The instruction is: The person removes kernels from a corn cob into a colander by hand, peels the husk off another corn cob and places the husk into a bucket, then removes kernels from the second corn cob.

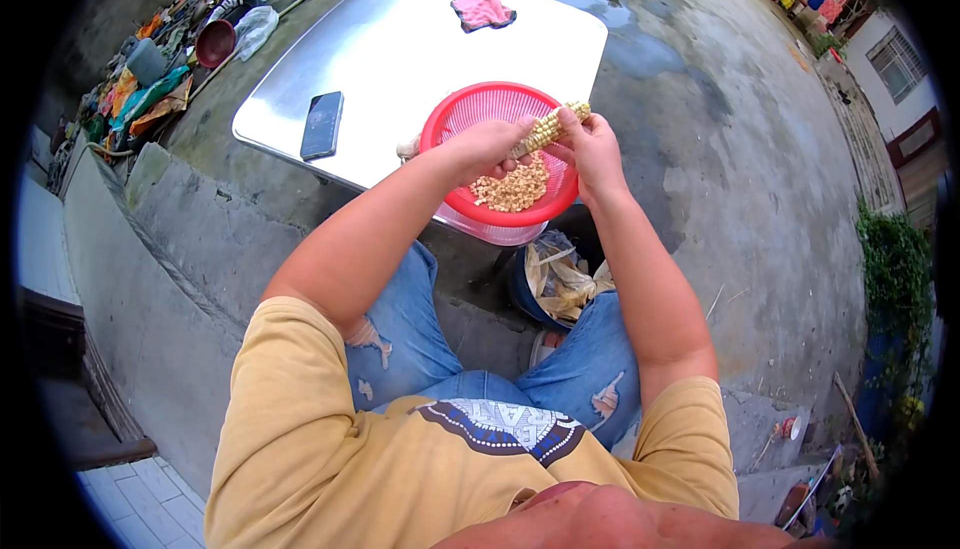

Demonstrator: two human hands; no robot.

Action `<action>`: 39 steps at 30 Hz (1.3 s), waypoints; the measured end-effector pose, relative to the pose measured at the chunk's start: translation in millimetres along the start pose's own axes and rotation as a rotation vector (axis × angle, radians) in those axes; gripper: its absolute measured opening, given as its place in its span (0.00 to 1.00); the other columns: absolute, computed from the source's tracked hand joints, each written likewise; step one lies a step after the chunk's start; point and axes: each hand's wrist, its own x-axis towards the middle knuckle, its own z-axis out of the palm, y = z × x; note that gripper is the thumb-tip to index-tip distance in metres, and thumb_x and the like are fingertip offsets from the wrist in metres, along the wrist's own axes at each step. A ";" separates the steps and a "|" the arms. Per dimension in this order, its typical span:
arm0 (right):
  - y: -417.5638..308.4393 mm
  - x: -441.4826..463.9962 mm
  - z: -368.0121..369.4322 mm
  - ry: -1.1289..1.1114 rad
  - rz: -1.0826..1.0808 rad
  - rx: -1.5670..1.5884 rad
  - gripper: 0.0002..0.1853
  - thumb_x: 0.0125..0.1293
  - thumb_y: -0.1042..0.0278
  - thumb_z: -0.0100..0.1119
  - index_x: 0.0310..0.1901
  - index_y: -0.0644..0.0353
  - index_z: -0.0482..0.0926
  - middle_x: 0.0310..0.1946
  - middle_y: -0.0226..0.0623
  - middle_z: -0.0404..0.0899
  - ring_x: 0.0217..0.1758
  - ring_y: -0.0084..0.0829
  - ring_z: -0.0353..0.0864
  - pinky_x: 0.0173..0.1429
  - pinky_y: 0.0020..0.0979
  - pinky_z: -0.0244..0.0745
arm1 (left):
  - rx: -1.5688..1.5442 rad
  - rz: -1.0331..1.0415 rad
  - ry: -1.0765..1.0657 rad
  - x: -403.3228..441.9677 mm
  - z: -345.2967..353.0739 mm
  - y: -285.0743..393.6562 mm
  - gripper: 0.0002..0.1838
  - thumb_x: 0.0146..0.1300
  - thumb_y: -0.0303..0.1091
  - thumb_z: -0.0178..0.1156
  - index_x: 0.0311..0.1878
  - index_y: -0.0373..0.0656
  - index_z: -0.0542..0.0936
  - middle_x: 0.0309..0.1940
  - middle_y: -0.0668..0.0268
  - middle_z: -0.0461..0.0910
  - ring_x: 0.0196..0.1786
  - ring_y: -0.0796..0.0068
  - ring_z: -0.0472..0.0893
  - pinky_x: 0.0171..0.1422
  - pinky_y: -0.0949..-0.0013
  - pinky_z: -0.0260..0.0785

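Observation:
A partly stripped corn cob [546, 132] is held slantwise above a red plastic basket [432, 132]. My left hand [492, 149] grips its lower left end, and my right hand [592, 147] closes round the upper right end, with the fingers of both hands near each other. Loose pale kernels [512, 189] lie in a heap at the basket's near side, below the hands. The basket rests at the near right edge of a shiny metal table [385, 49]. Something whitish [409, 148] shows just left of the basket, partly hidden by my left forearm.
A dark phone [322, 126] and a pink cloth [483, 9] lie on the table. Below its near right corner stands a dark bucket [518, 284] holding husks [562, 279], close to my knees. A pile of mixed items [150, 64] is on the ground at the far left.

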 end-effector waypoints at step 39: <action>-1.3 -0.8 3.8 -0.032 -0.031 0.074 0.20 0.76 0.66 0.60 0.59 0.72 0.68 0.52 0.46 0.79 0.53 0.35 0.85 0.56 0.36 0.88 | -0.044 0.027 0.141 2.0 2.1 1.0 0.20 0.81 0.46 0.44 0.44 0.43 0.81 0.30 0.69 0.79 0.25 0.82 0.72 0.29 0.74 0.65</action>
